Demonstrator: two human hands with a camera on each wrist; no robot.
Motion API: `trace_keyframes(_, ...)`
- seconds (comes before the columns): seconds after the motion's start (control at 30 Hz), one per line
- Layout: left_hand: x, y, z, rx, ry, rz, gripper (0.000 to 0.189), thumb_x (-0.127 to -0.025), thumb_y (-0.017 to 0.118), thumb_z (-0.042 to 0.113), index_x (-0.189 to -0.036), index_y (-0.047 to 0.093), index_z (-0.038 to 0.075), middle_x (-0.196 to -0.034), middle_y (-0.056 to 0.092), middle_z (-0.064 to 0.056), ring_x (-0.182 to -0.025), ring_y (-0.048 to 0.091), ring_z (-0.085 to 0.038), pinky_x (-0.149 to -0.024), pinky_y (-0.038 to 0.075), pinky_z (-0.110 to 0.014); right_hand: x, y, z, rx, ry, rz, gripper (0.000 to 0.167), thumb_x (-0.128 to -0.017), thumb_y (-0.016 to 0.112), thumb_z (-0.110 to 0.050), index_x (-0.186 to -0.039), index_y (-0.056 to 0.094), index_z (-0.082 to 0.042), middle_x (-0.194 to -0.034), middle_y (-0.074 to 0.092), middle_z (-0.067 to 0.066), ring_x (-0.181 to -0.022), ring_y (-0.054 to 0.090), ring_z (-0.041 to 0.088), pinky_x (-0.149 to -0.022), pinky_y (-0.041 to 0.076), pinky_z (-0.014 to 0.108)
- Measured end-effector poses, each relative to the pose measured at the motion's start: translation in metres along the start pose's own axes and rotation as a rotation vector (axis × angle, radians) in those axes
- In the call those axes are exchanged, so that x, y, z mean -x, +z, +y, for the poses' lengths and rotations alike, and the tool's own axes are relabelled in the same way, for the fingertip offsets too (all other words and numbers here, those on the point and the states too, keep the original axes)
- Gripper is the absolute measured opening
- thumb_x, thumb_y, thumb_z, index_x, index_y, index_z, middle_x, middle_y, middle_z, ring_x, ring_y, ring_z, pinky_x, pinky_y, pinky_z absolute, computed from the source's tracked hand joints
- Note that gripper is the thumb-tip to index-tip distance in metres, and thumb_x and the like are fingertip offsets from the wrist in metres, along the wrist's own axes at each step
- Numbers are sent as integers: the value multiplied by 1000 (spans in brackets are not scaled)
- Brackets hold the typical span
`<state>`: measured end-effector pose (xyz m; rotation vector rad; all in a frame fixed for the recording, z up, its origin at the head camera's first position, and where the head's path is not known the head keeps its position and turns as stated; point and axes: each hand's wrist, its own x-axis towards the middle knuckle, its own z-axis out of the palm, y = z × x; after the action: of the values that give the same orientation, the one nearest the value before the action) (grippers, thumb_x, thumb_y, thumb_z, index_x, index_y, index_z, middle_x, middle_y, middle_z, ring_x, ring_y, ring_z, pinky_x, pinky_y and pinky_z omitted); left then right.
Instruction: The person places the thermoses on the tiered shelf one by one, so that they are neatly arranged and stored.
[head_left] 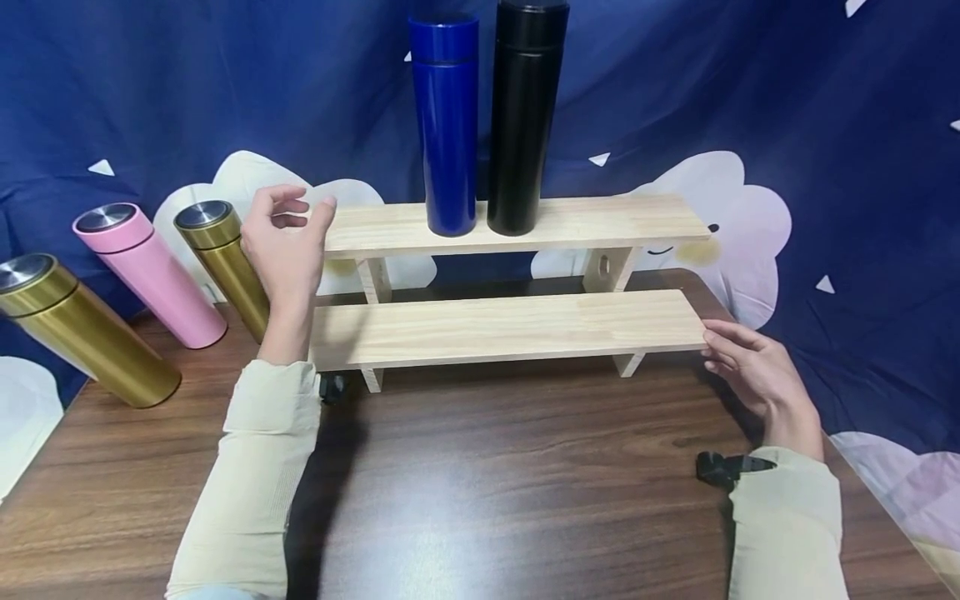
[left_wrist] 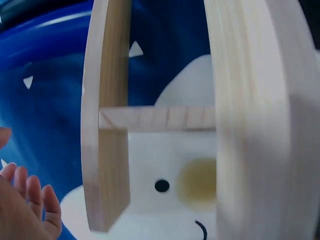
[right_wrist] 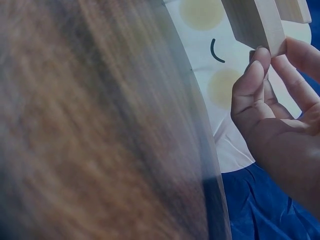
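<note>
A two-tier wooden shelf (head_left: 495,329) stands on the table in the head view. On its upper board are a blue thermos bottle (head_left: 452,142) and a black thermos bottle (head_left: 527,125), both upright and side by side. My left hand (head_left: 285,250) is raised by the left end of the upper board, its fingers loosely bent around nothing. The left wrist view shows that hand (left_wrist: 30,205) apart from the wood. With thumb and fingers, my right hand (head_left: 761,371) pinches the right end of the lower board; the right wrist view shows the fingertips at the board's corner.
Left of the shelf stand a pink thermos bottle (head_left: 153,279) and two gold ones, one nearer (head_left: 93,337) and one partly behind my left arm (head_left: 221,267). The brown wooden table (head_left: 510,467) stretches in front. A blue cloth (head_left: 847,208) with cloud prints hangs behind.
</note>
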<state>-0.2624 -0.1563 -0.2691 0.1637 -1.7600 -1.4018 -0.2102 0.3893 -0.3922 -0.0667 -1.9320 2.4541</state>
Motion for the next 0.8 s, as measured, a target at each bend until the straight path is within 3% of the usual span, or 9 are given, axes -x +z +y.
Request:
trace_keyframes(0.13,2,-12,-7,9,-4,26,25,-80,82,19,-100,73,8,-85,63,3,-77,59,-7,-77,47,-20,0,-1,0,7,-1,6,17,-94,70,-4,-104,79,-15,-90,74,-2,-77,67,9,-67,56,21)
trace_keyframes(0.4,5,-35,-21,-6,-27,73,22,-79,83,22,-98,73,14,-85,64,4,-78,59,-7,-76,46,-21,-1,-1,-1,15,-9,3,19,-94,69,-2,-104,79,-15,-91,74,-2,-76,68,9,-67,56,22)
trace_keyframes(0.63,6,-55,-35,56,-50,163,22,-76,85,13,-94,72,12,-79,62,4,-74,57,-7,-73,45,-20,1,-1,-1,-2,0,-7,20,-96,67,-2,-104,79,-15,-91,74,-2,-77,68,9,-69,56,22)
trace_keyframes(0.8,4,-66,-44,40,-78,226,21,-76,85,11,-92,72,14,-78,61,6,-73,57,-6,-72,43,-20,1,-1,-1,-16,-11,-16,21,-96,66,1,-104,79,-13,-90,74,0,-77,68,10,-68,56,22)
